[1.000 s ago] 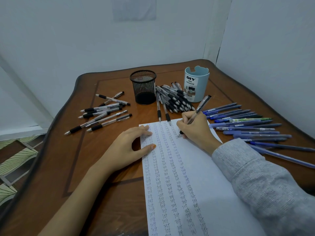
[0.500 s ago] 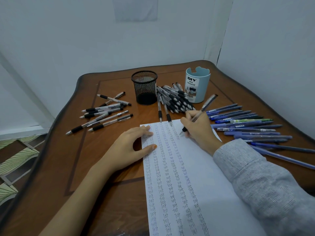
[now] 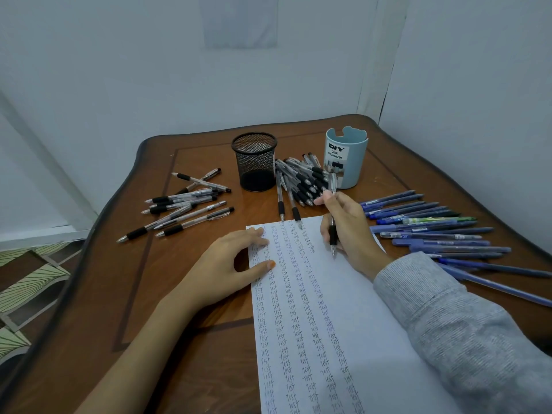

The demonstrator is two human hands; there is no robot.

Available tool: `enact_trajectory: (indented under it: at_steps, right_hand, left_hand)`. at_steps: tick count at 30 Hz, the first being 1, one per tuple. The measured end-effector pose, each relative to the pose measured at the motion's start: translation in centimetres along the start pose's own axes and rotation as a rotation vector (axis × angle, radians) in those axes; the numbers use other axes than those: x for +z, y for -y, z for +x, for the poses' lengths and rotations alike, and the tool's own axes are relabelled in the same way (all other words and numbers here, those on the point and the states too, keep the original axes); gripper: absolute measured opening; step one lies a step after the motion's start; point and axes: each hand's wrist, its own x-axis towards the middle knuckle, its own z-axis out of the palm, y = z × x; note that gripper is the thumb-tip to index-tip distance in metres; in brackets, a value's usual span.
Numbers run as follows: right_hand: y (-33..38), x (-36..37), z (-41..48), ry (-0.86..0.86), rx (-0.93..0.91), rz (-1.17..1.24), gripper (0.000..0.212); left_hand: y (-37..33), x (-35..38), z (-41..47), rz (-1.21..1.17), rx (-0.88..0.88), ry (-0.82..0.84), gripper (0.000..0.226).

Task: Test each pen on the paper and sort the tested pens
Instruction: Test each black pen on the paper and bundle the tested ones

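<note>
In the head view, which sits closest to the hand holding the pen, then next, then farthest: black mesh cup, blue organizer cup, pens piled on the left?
From the right hand, which grips the pen:
1. Blue organizer cup, just behind it.
2. Black mesh cup, back and leftward.
3. Left pen pile, far across the table.
</note>
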Motion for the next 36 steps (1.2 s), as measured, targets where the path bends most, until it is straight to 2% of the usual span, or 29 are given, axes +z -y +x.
enact_trajectory:
  at_steps: [2, 8, 14, 21, 26, 30, 33, 36]
  right_hand:
    - [0.0, 0.0, 0.0, 0.002, -0.012, -0.010, 0.032]
    - [-0.1, 0.0, -0.1, -0.014, -0.041, 0.019, 0.042]
    - [-0.2, -0.3, -0.1, -0.020, -0.094, -0.008, 0.032]
    - [-0.4, 0.1, 0.3, 0.004, 0.019, 0.031, 0.026]
    - [-0.6, -0.2, 0.2, -0.002, 0.014, 0.072, 0.033]
    - [-1.1, -0.2, 0.7, -0.107, -0.115, -0.136, 0.023]
    - [-0.8, -0.3, 1.4, -0.172, -0.161, -0.192, 0.025]
    - [0.3, -0.1, 2.7, -0.227, -0.228, -0.289, 0.026]
  left_hand:
    - [0.0, 0.0, 0.0, 0.007, 0.004, -0.003, 0.054]
    - [-0.2, 0.0, 0.0, 0.016, 0.001, 0.001, 0.066]
    - [-0.2, 0.0, 0.0, 0.030, 0.008, -0.006, 0.067]
    - [-0.2, -0.1, 0.0, 0.028, 0.011, -0.008, 0.066]
    - [-0.2, -0.1, 0.0, 0.033, 0.006, -0.006, 0.063]
    - [-0.3, -0.1, 0.0, 0.031, 0.002, -0.007, 0.055]
    - [-0.6, -0.1, -0.2, 0.042, 0.009, -0.005, 0.055]
    - [-0.8, -0.2, -0.2, 0.047, 0.005, -0.002, 0.045]
